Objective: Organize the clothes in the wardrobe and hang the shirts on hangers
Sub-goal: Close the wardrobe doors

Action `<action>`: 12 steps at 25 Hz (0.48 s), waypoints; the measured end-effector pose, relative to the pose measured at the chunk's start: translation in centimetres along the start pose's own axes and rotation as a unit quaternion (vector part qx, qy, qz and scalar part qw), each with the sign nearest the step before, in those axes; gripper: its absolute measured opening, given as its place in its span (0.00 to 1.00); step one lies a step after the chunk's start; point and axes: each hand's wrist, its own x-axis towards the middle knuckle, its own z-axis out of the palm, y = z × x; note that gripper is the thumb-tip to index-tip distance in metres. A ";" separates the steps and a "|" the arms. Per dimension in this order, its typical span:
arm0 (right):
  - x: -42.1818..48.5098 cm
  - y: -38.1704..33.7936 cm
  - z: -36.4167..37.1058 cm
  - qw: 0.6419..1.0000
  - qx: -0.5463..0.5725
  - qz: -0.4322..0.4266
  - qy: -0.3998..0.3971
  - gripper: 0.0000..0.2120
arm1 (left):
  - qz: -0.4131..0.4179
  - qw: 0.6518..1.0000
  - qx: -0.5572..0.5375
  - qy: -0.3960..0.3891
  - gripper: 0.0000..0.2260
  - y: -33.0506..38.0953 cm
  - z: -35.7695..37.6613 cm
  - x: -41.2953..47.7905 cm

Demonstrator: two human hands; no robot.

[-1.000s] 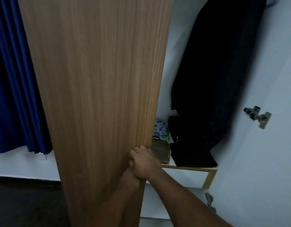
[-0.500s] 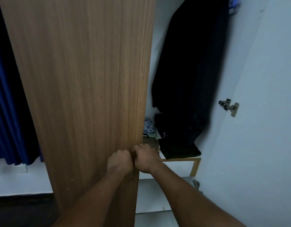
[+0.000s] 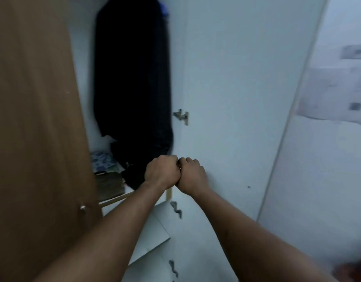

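My left hand [image 3: 162, 173] and my right hand [image 3: 192, 176] are curled into fists with their knuckles touching, held in front of the open wardrobe. Nothing shows inside either fist. Behind them a long black garment [image 3: 132, 78] hangs in the wardrobe, its hanger hidden. Below it on the shelf [image 3: 116, 198] lie a folded black piece [image 3: 132, 177], a blue-and-white patterned cloth [image 3: 102, 161] and a brownish folded item [image 3: 110, 186]. The picture is motion-blurred.
The brown wooden door [image 3: 33, 119] fills the left side, with a small knob [image 3: 82, 207] low on it. The white door [image 3: 236, 98] stands open on the right, carrying a metal hinge [image 3: 181, 117]. Further right is a white wall with papers [image 3: 338, 88].
Both hands have left the wooden door's edge and moved right, now meeting as fists in front of the white door. The view has swung right and the wooden door sits further left.
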 end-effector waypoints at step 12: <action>-13.6 15.2 -10.2 0.915 0.004 0.337 0.223 0.06 | 0.368 0.917 -0.137 0.069 0.08 22.4 2.0 -4.6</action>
